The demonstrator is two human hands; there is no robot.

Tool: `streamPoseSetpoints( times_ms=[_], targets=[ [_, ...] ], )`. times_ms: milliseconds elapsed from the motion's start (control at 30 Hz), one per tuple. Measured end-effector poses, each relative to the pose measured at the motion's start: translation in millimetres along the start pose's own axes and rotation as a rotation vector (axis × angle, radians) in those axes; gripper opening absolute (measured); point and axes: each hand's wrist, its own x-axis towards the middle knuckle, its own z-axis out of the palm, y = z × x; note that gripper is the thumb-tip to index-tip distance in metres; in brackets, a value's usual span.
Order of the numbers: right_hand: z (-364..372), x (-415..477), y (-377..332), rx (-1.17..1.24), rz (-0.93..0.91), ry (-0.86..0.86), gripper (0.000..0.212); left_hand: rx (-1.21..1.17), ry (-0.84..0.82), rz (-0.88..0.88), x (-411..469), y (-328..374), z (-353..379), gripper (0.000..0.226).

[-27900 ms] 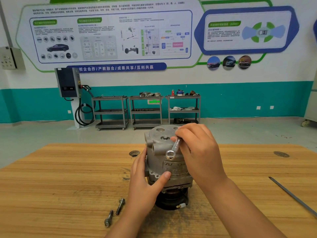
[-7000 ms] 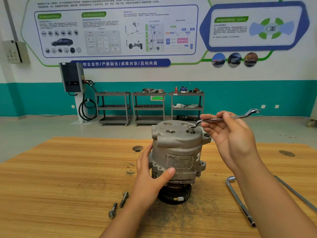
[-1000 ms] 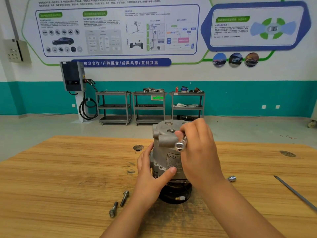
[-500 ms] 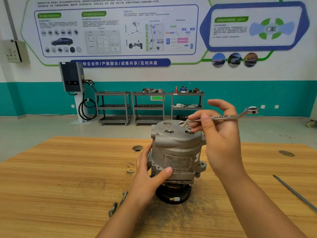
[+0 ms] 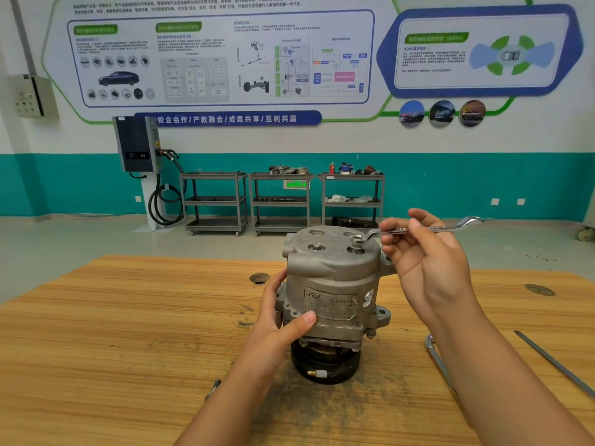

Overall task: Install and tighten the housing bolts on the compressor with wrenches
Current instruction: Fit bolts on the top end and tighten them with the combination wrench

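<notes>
On the wooden worktop (image 5: 128, 333), the compressor (image 5: 331, 278) stands upright at centre, a wrench (image 5: 450, 227) ring seated on a top bolt (image 5: 356, 251); the grip of the right hand (image 5: 428, 265) pinches the wrench shaft, while the left hand (image 5: 277, 323) clasps the compressor's side.

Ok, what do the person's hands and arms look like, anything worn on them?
No gloves or rings show on the left hand or right hand. The left forearm and right forearm are uncovered to the picture's edge, with no sleeve, watch or bracelet visible.
</notes>
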Motion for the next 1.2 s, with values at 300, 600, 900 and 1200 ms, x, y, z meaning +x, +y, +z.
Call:
streamPoseSetpoints(
  times_ms=[300, 600, 900, 1200],
  targets=[
    [-0.7, -5.1, 12.2, -0.142, -0.151, 0.063, 0.018, 0.001, 0.002, 0.003, -0.5, -1.7, 1.1, 0.073],
    [12.6, -25.8, 34.4, -0.32, -0.512, 0.112, 0.01, 0.012, -0.017, 0.02, 0.5, -1.7, 1.3, 0.072],
    [18.8, -39.5, 49.0, -1.079, -0.884, -0.06, 0.02, 0.042, -0.011, 0.052, -2.4, 2.3, 3.1, 0.068],
    [25.9, -37.5, 36.2, -1.478, -1.028, -0.195, 0.026, 0.09, 0.011, 0.06, -3.9, 4.5, 3.4, 0.064]
  ],
)
